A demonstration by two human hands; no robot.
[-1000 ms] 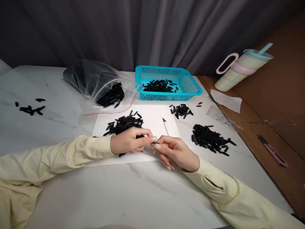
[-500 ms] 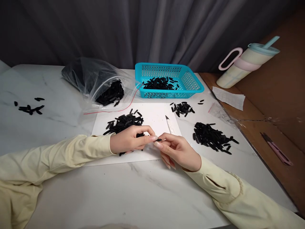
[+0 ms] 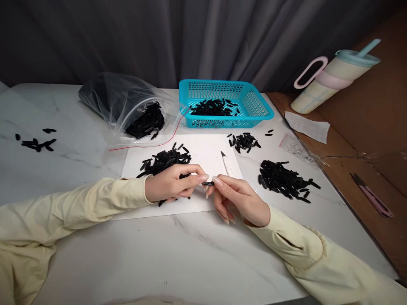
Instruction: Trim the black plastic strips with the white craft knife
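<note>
Between my two hands is a small, slim black piece [image 3: 208, 183], oblong with narrowed ends. My left hand [image 3: 176, 182] pinches its left end between thumb and forefinger. At its right end, the thumb and forefinger of my right hand [image 3: 240, 197] are closed on it, the other fingers curled below. Both hands are over a white sheet [image 3: 206, 148]. A heap of similar black pieces [image 3: 167, 160] lies on the sheet, partly hidden behind my left hand. Just beyond my right hand rests a craft knife [image 3: 226, 164] with a pointed dark blade.
Behind the sheet stand a blue basket [image 3: 235, 123] and an opened clear bag [image 3: 117, 97], both holding black pieces. More heaps lie right [image 3: 282, 180], back right [image 3: 244, 142] and far left [image 3: 38, 145]. A tumbler [image 3: 333, 78] and a pink-handled cutter [image 3: 373, 197] are on cardboard at right.
The black piece has turned, now lying level with a flat side showing. My right thumb has moved up onto its right end. The view has shifted slightly.
</note>
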